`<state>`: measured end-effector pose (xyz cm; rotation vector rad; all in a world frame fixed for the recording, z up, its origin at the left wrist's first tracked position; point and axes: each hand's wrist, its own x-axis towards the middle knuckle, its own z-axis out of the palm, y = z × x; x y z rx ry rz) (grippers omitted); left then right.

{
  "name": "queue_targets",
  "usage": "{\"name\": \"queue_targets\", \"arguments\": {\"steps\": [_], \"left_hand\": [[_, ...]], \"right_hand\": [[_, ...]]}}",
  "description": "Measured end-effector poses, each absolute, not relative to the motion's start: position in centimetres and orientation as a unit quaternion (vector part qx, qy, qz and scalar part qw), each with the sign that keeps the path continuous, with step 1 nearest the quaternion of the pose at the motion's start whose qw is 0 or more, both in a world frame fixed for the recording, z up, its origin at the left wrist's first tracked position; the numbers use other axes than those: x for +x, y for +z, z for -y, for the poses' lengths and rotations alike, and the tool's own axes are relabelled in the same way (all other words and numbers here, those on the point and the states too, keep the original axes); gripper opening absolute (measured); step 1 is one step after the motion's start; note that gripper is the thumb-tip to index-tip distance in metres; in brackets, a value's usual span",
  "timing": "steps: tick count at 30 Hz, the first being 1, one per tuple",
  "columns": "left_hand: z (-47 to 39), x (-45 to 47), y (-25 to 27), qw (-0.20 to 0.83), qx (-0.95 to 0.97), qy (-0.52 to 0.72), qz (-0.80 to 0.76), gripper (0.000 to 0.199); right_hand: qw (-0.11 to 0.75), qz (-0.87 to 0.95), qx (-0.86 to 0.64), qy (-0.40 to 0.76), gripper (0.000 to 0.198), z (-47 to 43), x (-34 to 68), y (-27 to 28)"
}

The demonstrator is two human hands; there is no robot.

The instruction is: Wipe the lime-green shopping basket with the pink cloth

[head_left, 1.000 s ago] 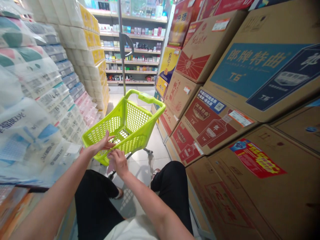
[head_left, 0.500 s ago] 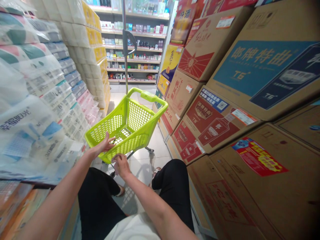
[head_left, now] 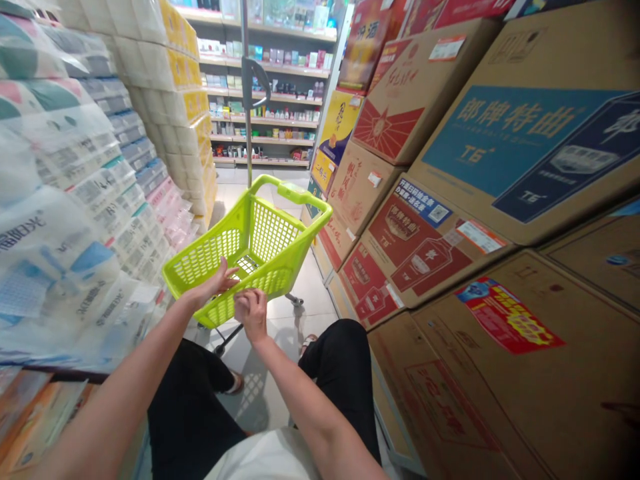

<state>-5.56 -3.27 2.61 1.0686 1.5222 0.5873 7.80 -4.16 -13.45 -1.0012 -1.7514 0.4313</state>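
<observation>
A lime-green shopping cart (head_left: pixel 287 283) with a perforated plastic basket stands in front of me, and nothing shows inside it. Over the near side of the basket is my left hand (head_left: pixel 216 283), fingers outstretched and apart, holding nothing. My right hand (head_left: pixel 254 315) is beside it, just in front of the basket's near wall, with its fingers curled in. I see no object in the right hand. Whether either hand touches the cart I cannot tell.
Stacked cardboard cartons (head_left: pixel 440 267) line the right side. Wrapped tissue packs (head_left: pixel 65 267) and yellow-sided paper packs (head_left: pixel 185 100) are piled on the left. A metal pole (head_left: pixel 247 143) rises behind the basket. Shelves of small goods (head_left: pixel 265 93) stand beyond the tiled floor (head_left: pixel 320 300).
My right hand has risen and moved slightly right, its fingers now more upright. The left hand has lifted a little, still spread. The view has shifted slightly.
</observation>
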Motion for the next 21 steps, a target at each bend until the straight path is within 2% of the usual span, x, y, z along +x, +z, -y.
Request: {"name": "queue_targets", "arguments": {"steps": [2,7,12,16,21], "left_hand": [[2.8,-5.1,2.7,0.553,0.459,0.249,-0.649,0.099],[1.9,-4.3,2.6,0.543,0.475,0.236,-0.651,0.095],[0.8,-3.7,2.1,0.534,0.486,0.235,-0.651,0.097],[-0.5,-2.6,2.1,0.521,0.497,0.210,-0.661,0.102],[-2.0,-1.3,2.1,0.503,0.537,0.213,-0.643,0.102]], "right_hand": [[0.525,0.712,-0.427,0.185,0.023,3.5,8.1,-13.4],[0.517,0.712,-0.430,0.203,0.013,1.8,9.1,-13.6],[0.517,0.685,-0.476,0.194,0.024,-0.3,10.4,-13.4],[0.482,0.711,-0.467,0.211,0.022,-1.7,11.8,-13.5],[0.518,0.664,-0.509,0.176,0.023,-3.6,13.1,-12.4]]}}
